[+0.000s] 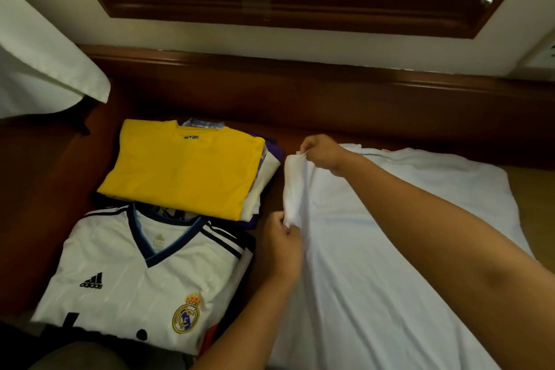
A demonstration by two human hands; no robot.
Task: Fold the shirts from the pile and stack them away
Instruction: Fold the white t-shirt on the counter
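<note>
Both hands pinch the pale blue shirt's (390, 234) bunched edge: left hand (283, 245) nearer, right hand (321, 152) farther. Beside it lie a white football jersey (135, 273) and a yellow-topped folded stack (183, 165).

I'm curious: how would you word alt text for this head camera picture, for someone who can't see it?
Both hands, left hand and right hand, pinch the bunched left edge of a pale blue shirt spread flat on a wooden surface. Beside it lie a folded yellow shirt atop a stack and a folded white football jersey.
</note>
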